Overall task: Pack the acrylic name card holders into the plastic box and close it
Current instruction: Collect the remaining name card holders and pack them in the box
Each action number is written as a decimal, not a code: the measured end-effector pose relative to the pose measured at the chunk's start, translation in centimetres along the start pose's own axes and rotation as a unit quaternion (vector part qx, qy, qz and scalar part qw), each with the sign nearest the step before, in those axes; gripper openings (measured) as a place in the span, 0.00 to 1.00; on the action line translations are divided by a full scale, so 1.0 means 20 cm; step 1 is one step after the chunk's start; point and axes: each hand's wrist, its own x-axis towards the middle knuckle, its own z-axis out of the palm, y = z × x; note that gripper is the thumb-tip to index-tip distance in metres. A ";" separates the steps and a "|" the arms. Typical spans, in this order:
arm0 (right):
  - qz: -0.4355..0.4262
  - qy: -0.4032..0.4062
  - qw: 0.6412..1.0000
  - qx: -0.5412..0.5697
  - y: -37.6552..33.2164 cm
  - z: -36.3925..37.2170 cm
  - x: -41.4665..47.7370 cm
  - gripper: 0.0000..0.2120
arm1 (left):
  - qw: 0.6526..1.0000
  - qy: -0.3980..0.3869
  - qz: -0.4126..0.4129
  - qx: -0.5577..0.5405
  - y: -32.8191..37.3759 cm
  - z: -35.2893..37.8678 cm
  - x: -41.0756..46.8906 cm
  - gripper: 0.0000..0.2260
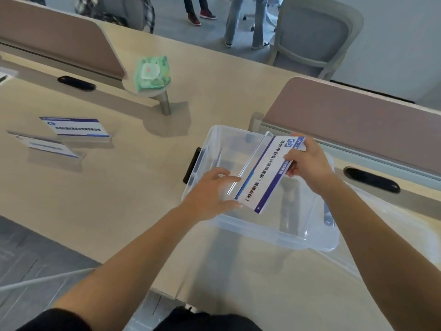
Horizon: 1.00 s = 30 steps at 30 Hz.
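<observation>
While one acrylic name card holder [265, 173] is being held tilted over the open plastic box [274, 237], it is being pinched at its far end by the right grip [307, 161]. The left grip [210, 194] is being kept spread wide at the near end; contact cannot be told.

Risk: smooth acrylic is being carried by one end only, so a slip or a knock against the rim is being courted.

A second holder [76, 126] and a third holder [45, 144] are being borne by the table [119, 187], well apart from the box.

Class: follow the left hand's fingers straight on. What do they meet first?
Probably the card holder, held tilted over the box by the right hand. The left hand points at its clear lower edge; depth leaves it unclear whether they touch.
</observation>
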 end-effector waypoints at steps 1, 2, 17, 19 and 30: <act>0.002 -0.003 1.000 -0.002 0.04 0.01 0.04 0.17 | 1.000 0.011 -0.009 0.020 -0.04 -0.02 0.02 0.28; 0.006 -0.008 1.000 -0.009 0.07 0.02 0.07 0.18 | 0.999 0.024 -0.016 0.043 -0.09 -0.04 0.04 0.27; 0.139 -0.110 0.958 -0.225 0.30 0.38 0.48 0.23 | 0.992 0.064 -0.079 0.075 -0.44 -0.07 0.15 0.24; 0.160 -0.113 0.953 -0.231 0.32 0.42 0.52 0.23 | 0.994 0.053 -0.077 0.065 -0.43 -0.08 0.15 0.23; 0.092 -0.184 0.962 -0.180 0.48 0.43 0.41 0.50 | 0.993 0.034 -0.109 -0.026 -0.38 -0.12 0.13 0.25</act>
